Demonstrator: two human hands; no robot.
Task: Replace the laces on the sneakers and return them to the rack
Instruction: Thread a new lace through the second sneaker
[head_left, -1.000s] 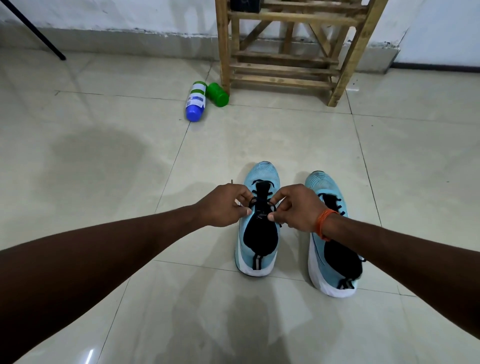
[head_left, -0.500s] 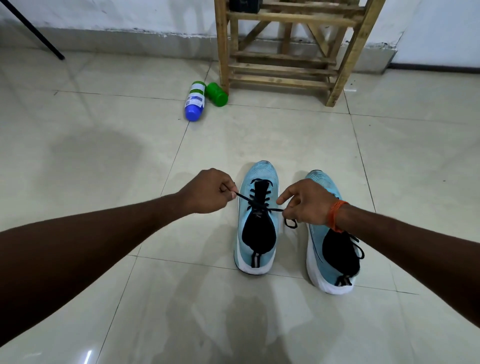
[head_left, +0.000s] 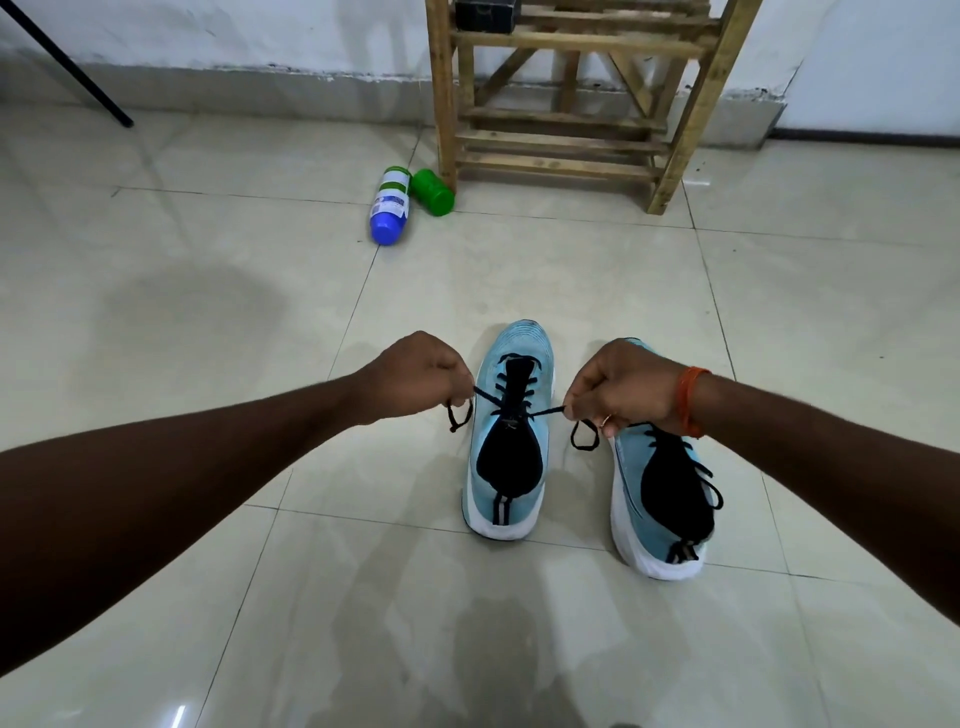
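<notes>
Two light blue sneakers with white soles stand side by side on the tiled floor, toes pointing away from me. The left sneaker (head_left: 511, 441) carries a black lace (head_left: 511, 387) threaded through its eyelets. My left hand (head_left: 418, 376) pinches one lace end out to the left, and my right hand (head_left: 621, 389) pinches the other end out to the right, so the lace runs taut across the shoe. Loose lace tails hang below both fists. The right sneaker (head_left: 662, 488) is partly hidden under my right wrist; its black lace lies slack.
A wooden slatted shoe rack (head_left: 566, 104) stands against the far wall, with a dark object on an upper shelf. A blue-capped bottle (head_left: 388, 208) and a green bottle (head_left: 432, 191) lie by the rack's left leg. A black tripod leg (head_left: 72, 67) slants at far left.
My hands were close together over the left sneaker's tongue; they have drawn apart sideways, pulling the lace ends outward and tight.
</notes>
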